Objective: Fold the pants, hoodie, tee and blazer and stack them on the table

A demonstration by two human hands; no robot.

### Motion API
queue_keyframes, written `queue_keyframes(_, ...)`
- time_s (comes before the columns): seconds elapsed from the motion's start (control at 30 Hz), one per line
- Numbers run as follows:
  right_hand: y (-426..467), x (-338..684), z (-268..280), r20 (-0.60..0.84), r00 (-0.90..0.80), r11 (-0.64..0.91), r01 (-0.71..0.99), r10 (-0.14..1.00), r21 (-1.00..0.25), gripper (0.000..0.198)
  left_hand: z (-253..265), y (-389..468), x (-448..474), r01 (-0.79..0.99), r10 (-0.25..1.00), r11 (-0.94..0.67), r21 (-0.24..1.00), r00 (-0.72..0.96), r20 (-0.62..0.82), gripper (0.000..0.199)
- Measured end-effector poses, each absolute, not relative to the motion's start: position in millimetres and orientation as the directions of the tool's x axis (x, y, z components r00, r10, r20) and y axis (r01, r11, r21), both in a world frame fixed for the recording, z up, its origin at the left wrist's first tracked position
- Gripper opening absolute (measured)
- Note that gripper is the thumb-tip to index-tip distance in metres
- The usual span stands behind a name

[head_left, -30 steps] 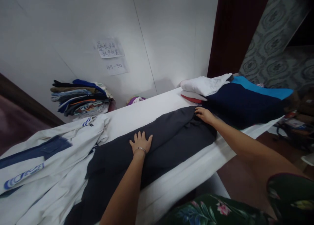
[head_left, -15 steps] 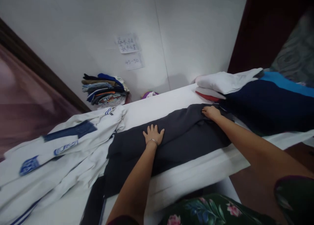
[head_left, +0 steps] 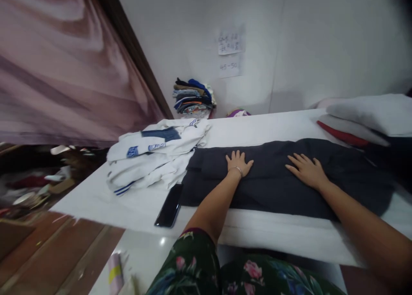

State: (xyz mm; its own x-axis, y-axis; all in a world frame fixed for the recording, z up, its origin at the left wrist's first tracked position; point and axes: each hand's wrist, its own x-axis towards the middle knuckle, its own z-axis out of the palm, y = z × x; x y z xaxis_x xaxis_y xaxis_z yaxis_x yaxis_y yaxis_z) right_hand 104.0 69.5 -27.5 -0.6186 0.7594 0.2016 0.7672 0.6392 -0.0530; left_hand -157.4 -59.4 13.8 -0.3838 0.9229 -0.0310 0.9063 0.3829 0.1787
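A dark grey folded garment (head_left: 267, 188), perhaps trousers, lies lengthwise across the white-covered table (head_left: 257, 131). My left hand (head_left: 238, 163) rests flat on its left half with fingers spread, a thin bracelet at the wrist. Farther right, my right hand (head_left: 305, 170) also presses flat on the dark cloth, fingers stretched out. Neither hand grips anything. Touching the garment's left end is a black phone (head_left: 169, 206). Beside that end, a white garment with blue stripes and patches (head_left: 154, 158) lies loosely spread.
A stack of folded clothes (head_left: 195, 98) stands by the wall at the back. At the right lie white, grey and red folded cloths (head_left: 357, 115). A pink curtain (head_left: 74, 63) hangs at the left. Paper notes (head_left: 230, 55) are stuck to the wall.
My view has swung left. My right hand has come left from the garment's far right end, opening from curled fingers to a flat palm. My left hand stays on the cloth.
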Motion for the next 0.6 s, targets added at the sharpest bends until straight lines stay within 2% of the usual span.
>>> queue_keyframes(0.23,76.6,113.5,-31.2,0.130,-0.618,0.623,0.782,0.775,0.004,0.063,14.6,-64.3,-157.1,0.894,0.921,0.356,0.272,-0.385,0.061,0.058)
queue_keyframes(0.4,78.9,114.2,-32.2,0.129,-0.621,0.625,0.780,0.773,0.014,0.062,18.9,-101.4,-169.4,0.921,0.936,0.324,0.216,-0.345,0.064,0.047)
queue_keyframes(0.5,80.9,114.3,-33.6,0.133,-0.628,0.632,0.775,0.766,0.018,0.065,26.6,-141.0,-193.4,0.899,0.897,0.406,0.162,-0.426,0.117,0.043)
queue_keyframes(0.6,83.9,114.6,-35.7,0.119,-0.632,0.634,0.773,0.766,0.020,0.067,36.5,-182.0,-223.6,0.814,0.795,0.561,0.153,-0.581,0.174,0.036)
